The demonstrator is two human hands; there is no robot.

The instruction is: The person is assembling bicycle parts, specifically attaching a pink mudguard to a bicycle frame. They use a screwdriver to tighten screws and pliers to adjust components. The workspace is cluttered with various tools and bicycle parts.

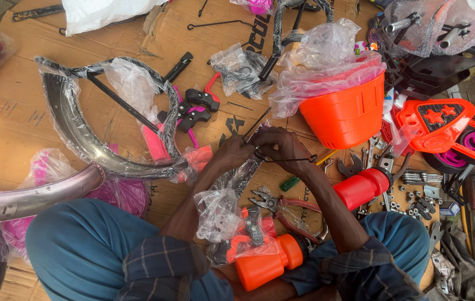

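While both hands, the left hand (232, 151) and right hand (285, 146), pinch shut on a thin black wire rod (282, 160) held between them above the cardboard floor (9, 128), it looks light, stiff and springy, best held near its bends, with the orange basket (346, 114) just beyond.

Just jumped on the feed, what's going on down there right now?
A person sits on flattened cardboard among bicycle parts. Both hands meet over it: the left hand and right hand together grip a thin black wire stay. Black mudguards in plastic lie to the left, an orange basket beyond the hands, pliers and two orange bottles near the knees.
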